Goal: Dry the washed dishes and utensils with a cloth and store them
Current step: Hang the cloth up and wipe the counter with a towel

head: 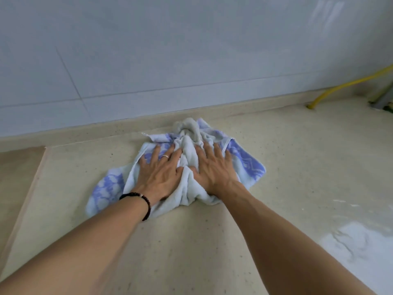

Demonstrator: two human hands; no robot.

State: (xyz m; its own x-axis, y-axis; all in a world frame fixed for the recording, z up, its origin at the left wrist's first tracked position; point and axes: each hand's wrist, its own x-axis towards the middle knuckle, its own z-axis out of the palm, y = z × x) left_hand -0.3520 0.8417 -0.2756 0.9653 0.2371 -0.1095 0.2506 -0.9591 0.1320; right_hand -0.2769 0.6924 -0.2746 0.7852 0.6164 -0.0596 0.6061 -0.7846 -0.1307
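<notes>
A blue-and-white patterned cloth [185, 167] lies crumpled on the beige speckled countertop [297, 167], close to the low raised strip at the foot of the tiled wall [148, 60]; both hands rest on top of it, side by side and nearly touching at the thumbs. The left hand [158, 171] lies flat with fingers spread and straight, pressing down on the cloth's left half; a ring [165, 156] sits on one finger and a dark beaded bracelet [144, 201] circles the wrist. The right hand [214, 169] presses the right half in the same way, fingers extended toward the wall; neither hand curls round the fabric, though whether the thumbs pinch the ridge of folds bunched between them is hard to tell. The cloth spreads out beyond both palms, a patterned corner showing to the left of the left wrist and another past the right hand; a twisted knot of fabric rises just ahead of the fingertips. A yellow hose [348, 84] runs along the far right corner; a pale wet sheen [361, 241] lies on the counter at lower right, well apart from the cloth.
</notes>
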